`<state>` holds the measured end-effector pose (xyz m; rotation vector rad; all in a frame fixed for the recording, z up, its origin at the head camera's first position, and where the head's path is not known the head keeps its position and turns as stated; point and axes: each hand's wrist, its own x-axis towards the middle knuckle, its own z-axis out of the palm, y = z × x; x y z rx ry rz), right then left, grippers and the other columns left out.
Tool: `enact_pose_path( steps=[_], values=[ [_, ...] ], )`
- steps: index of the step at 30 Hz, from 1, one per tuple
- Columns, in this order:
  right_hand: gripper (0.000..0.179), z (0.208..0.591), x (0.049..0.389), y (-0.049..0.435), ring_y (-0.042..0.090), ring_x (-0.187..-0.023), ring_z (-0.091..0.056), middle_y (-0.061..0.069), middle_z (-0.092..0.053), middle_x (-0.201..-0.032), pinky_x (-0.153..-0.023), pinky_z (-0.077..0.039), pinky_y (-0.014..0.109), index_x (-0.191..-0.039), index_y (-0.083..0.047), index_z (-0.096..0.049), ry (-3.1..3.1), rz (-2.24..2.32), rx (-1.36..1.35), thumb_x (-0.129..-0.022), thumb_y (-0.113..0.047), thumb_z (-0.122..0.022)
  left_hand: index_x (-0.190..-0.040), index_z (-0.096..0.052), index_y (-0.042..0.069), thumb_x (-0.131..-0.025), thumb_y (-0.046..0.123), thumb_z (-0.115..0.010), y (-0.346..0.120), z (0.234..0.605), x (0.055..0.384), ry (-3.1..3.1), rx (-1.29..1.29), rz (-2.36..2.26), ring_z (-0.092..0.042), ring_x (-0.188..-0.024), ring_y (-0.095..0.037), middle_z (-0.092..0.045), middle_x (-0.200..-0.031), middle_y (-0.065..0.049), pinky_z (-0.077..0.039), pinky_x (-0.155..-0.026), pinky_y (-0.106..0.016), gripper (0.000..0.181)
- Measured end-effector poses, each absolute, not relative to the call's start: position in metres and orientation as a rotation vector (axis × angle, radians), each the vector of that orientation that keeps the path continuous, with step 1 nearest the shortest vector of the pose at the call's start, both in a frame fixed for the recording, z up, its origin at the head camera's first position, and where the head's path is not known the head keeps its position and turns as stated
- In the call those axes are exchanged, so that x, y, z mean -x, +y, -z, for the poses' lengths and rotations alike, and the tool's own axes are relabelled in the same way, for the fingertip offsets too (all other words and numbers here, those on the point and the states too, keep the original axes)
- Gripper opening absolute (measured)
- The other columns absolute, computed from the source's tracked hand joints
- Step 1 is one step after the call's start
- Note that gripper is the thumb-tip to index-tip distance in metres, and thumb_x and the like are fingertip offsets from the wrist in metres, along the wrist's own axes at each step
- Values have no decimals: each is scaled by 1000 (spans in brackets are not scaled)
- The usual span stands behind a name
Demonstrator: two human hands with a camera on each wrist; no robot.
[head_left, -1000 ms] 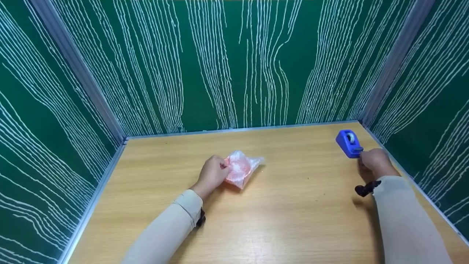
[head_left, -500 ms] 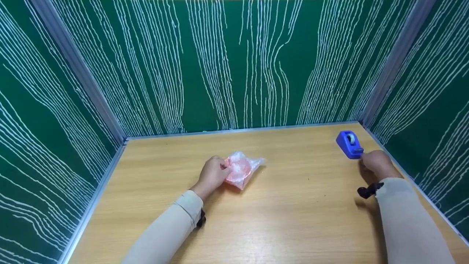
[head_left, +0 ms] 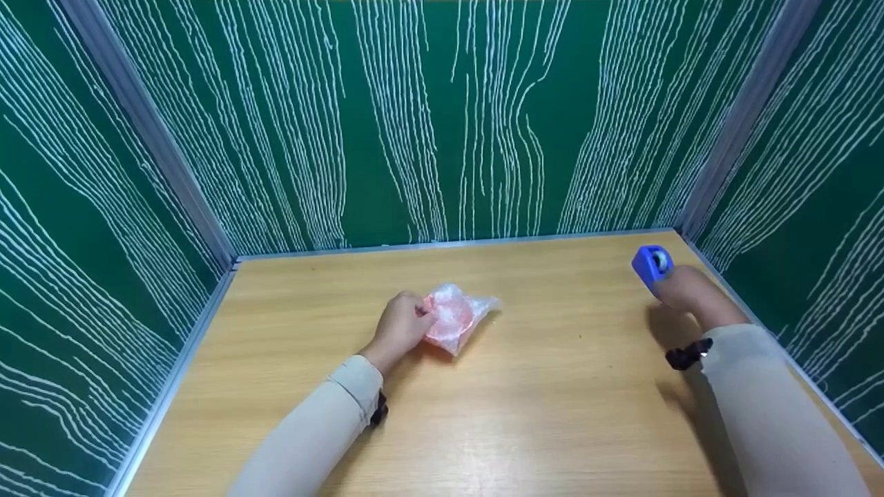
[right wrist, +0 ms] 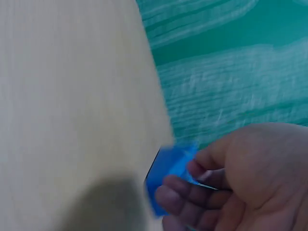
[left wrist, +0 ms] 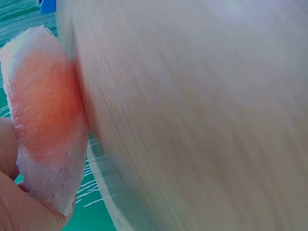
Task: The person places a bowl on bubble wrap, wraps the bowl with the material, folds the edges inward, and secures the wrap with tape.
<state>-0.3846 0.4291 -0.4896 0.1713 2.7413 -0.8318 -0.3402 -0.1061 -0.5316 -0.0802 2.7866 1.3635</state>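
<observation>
My left hand [head_left: 402, 323] pinches the left side of a small packet of bubble wrap [head_left: 452, 321] on the tabletop. Something orange-pink shows through the clear wrap [left wrist: 45, 103] in the left wrist view; its kind is hidden. At the far right, my right hand [head_left: 687, 290] is at the near end of a blue tape dispenser [head_left: 649, 262], covering its cutter end. A white roll of tape [head_left: 661, 260] sits in the dispenser. In the right wrist view, the curled fingers [right wrist: 175, 190] lie in front of the blue dispenser; any tape between thumb and fingers cannot be made out.
A light wooden table [head_left: 525, 400] lies under both hands. Green walls with white wavy lines [head_left: 476, 138] enclose its back and sides, joined by grey metal corner posts [head_left: 739, 117]. The dispenser stands near the back right corner.
My right hand has moved left and slightly away from me, from beside the dispenser's near end to over it. The left hand and the packet have stayed in place.
</observation>
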Motion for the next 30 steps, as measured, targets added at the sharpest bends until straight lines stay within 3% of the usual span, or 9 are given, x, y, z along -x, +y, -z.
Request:
enact_pose_path(
  steps=[4, 7, 12, 16, 19, 23, 26, 30],
  values=[
    [42, 468, 381, 381, 41, -102, -75, 31, -74, -114, -90, -65, 55, -128, 18, -65, 2818, 661, 197, -117, -21, -51, -123, -74, 11, -106, 15, -82, -106, 531, 340, 2768, 97, -1383, -65, -119, -27, -67, -129, -6, -63, -114, -42, 18],
    [35, 457, 378, 341, 37, -101, -76, 25, -77, -112, -89, -65, 57, -125, 11, -70, 2830, 563, 425, -117, -21, -55, -123, -74, 11, -107, 15, -81, -106, 531, 339, 2755, 105, -1401, -65, -119, -26, -67, -130, -6, -63, -114, -42, 18],
    [21, 445, 375, 278, 22, -86, -65, 8, -71, -96, -77, -58, 41, -109, -6, -74, 2766, 461, 713, -116, -19, -60, -121, -72, 11, -107, 14, -80, -106, 530, 340, 2740, 104, -1418, -65, -116, -26, -67, -127, -7, -65, -109, -39, 17],
    [14, 433, 366, 223, 19, -83, -65, 4, -69, -92, -78, -59, 38, -104, -13, -74, 2697, 412, 865, -113, -16, -63, -121, -71, 11, -107, 14, -80, -107, 529, 340, 2751, 84, -1400, -65, -115, -26, -67, -125, -7, -65, -109, -39, 17],
    [13, 424, 361, 180, 19, -87, -68, 3, -73, -96, -84, -63, 42, -106, -14, -75, 2644, 344, 973, -112, -17, -64, -120, -71, 12, -107, 15, -80, -109, 529, 341, 2781, 56, -1367, -65, -114, -25, -67, -123, -6, -64, -110, -40, 17],
    [19, 421, 363, 131, 19, -93, -70, 2, -76, -102, -92, -64, 43, -114, -12, -79, 2592, 256, 1101, -115, -19, -61, -105, -77, 8, -106, 14, -81, -111, 530, 342, 2874, -42, -1289, -65, -107, -25, -69, -115, -8, -64, -104, -41, 7],
    [24, 426, 371, 107, 21, -93, -68, 2, -73, -101, -91, -61, 41, -120, -10, -79, 2541, 280, 1111, -118, -21, -58, -94, -79, 8, -107, 14, -81, -111, 530, 343, 2901, -86, -1261, -63, -104, -25, -67, -111, -8, -61, -97, -40, 14],
    [24, 434, 381, 90, 23, -100, -67, 3, -72, -109, -96, -59, 42, -129, -13, -78, 2471, 364, 1058, -119, -21, -58, -89, -76, 11, -108, 13, -79, -109, 530, 345, 2865, -89, -1268, -61, -104, -22, -63, -111, -6, -59, -92, -35, 19]
  ],
)
